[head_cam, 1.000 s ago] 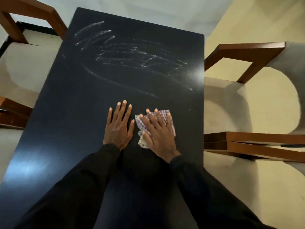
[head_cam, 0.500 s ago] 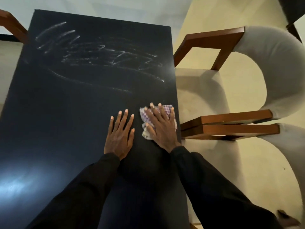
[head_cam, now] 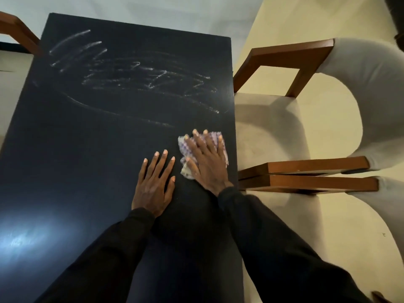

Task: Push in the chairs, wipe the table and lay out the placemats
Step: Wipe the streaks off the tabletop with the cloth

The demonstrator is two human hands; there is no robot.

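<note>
The dark table (head_cam: 87,138) fills the left and middle of the head view, with pale streaks of wet smear (head_cam: 131,71) across its far half. My right hand (head_cam: 207,160) lies flat with straight fingers on a purple-and-white checked cloth (head_cam: 213,136), pressing it onto the table near the right edge. My left hand (head_cam: 153,184) rests flat on the bare table just left of the cloth. No placemats are in view.
Two beige upholstered chairs with brown wooden arms stand along the table's right side, the far chair (head_cam: 273,127) and the near chair (head_cam: 295,215), seats partly under the edge. A third chair's wooden arm (head_cam: 17,31) shows at the far left.
My right hand has slid the cloth rightward toward the table's right edge. My left hand stays flat beside it. My view has turned to the right, bringing the right-hand chairs into view.
</note>
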